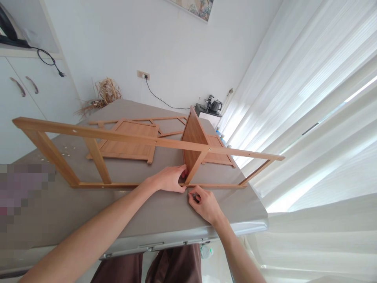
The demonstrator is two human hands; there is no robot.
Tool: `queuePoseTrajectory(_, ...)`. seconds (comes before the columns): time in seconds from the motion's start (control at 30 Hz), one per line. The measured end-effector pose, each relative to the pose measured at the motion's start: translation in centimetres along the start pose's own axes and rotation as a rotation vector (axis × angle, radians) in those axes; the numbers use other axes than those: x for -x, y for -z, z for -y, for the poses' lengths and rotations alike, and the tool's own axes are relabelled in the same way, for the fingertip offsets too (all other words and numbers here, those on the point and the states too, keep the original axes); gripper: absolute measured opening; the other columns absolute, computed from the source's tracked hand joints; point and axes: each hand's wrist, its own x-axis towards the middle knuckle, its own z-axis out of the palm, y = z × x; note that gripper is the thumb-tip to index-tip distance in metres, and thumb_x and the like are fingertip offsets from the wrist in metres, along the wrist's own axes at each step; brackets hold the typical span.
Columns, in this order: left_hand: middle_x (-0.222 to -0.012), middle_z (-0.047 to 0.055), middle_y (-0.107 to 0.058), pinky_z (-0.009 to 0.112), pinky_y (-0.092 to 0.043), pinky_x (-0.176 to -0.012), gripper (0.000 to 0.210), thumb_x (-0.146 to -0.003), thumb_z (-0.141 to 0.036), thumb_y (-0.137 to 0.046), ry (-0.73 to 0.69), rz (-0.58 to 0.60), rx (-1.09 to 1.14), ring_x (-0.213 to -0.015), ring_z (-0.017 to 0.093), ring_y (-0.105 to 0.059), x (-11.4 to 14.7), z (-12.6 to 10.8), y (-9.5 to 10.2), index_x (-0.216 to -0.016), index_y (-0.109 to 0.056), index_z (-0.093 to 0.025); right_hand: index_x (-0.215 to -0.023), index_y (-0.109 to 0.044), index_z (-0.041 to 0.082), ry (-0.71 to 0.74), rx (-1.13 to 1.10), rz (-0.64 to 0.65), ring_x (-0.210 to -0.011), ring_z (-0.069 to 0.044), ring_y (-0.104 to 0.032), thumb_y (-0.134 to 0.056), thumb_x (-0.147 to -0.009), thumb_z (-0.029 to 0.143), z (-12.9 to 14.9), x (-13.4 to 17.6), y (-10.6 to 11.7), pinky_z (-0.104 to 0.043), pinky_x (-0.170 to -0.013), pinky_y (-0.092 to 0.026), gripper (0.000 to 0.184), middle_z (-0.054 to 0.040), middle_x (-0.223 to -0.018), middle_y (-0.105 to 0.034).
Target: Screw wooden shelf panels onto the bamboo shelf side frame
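Note:
A wooden ladder-like frame [132, 137] stands on its long edge along the table, with a wooden shelf panel [196, 129] meeting it at right angles near a crossbar. My left hand [171, 179] is closed around the frame's lower rail, where the crossbar and the panel's lower corner come together. Just right of it, my right hand [204, 202] pinches a thin metal piece [189, 190] against the outer face of that rail. Whether this piece is a hex key or a screw is too small to tell. A screw head [209, 149] shows in the upper rail above.
Behind the frame lie a slatted wooden panel [129, 137], another panel [218, 151] and a second wooden frame [135, 119]. Small hardware pieces [65, 148] are scattered at the left of the grey table [165, 220]. White curtains [309, 98] hang along the right.

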Motion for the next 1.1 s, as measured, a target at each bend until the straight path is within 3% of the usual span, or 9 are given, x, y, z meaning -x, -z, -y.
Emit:
queuePoseTrajectory(0.23, -0.095, 0.001, -0.067, 0.032, -0.043, -0.065, 0.041, -0.064, -0.039, -0.067, 0.027, 0.004, 0.006, -0.078, 0.024, -0.064, -0.15, 0.01, -0.02, -0.098, -0.049, -0.025, -0.082, -0.061, 0.023, 0.051, 0.041, 0.02, -0.054, -0.01, -0.05, -0.047, -0.091, 0.025, -0.36, -0.14, -0.28, -0.021, -0.055, -0.035, 0.017, 0.0032, -0.064, -0.058)
queuePoseTrajectory(0.53, -0.095, 0.001, -0.066, 0.031, -0.042, -0.064, 0.039, -0.066, -0.041, -0.067, 0.034, 0.022, -0.003, -0.079, 0.022, -0.064, -0.29, -0.31, 0.21, -0.098, -0.05, -0.025, -0.088, -0.061, 0.024, 0.015, 0.043, 0.031, -0.058, -0.011, -0.054, -0.043, -0.097, 0.029, -0.88, -0.31, -0.6, -0.021, -0.06, -0.037, 0.02, 0.0013, -0.072, -0.063)
queuePoseTrajectory(1.1, -0.093, 0.0, -0.067, 0.028, -0.04, -0.062, 0.05, -0.068, -0.043, -0.066, 0.044, 0.039, -0.024, -0.075, 0.021, -0.063, -0.54, -0.25, -0.3, -0.113, -0.052, -0.026, -0.095, -0.061, 0.025, -0.061, 0.092, 0.043, -0.063, -0.013, -0.061, -0.05, -0.094, 0.027, 0.0, -0.62, -0.05, -0.021, -0.062, -0.037, 0.011, 0.0025, -0.072, -0.068)
